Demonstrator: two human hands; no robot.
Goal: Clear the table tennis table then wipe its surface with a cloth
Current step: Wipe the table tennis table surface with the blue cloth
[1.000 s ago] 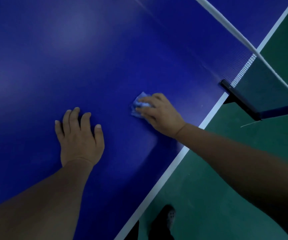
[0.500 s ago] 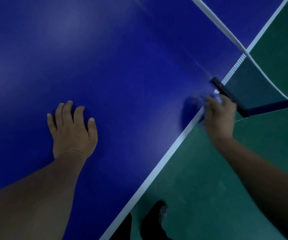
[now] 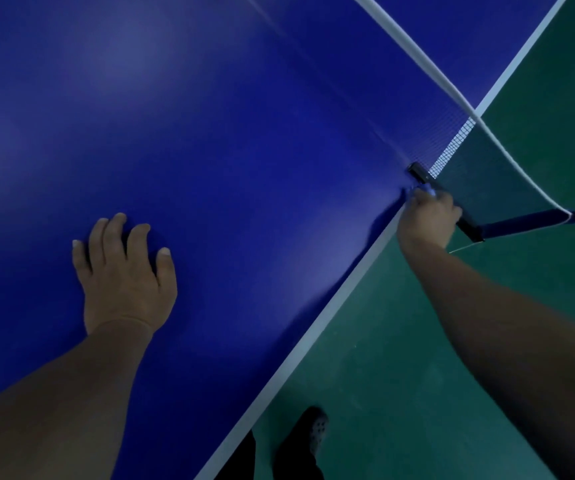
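The table tennis table [image 3: 244, 133] is seen bare of objects in this view, so the wiping step is judged to be in hand. The left hand [image 3: 123, 271] is laid flat on the blue top w/ fingers nearly straight, grasping nothing; it looks to be used as a brace. The right hand [image 3: 426, 220] is at the table's white side edge, just below the black net clamp [image 3: 417, 173], fingers curled around the cloth [image 3: 429, 192], of which only a small blue bit is visible. To do this step well, the cloth should be kept flat under the fingers & pressed into the corner where net [image 3: 452, 147] meets top, since dust is likely trapped there. Strokes are best overlapped, worked along the edge line, w/ the clamp & net left unbumped. Weight should be kept light on the bracing palm so no fresh prints are left. A shoe [image 3: 310, 441] is visible on the green floor [image 3: 400, 393] below.
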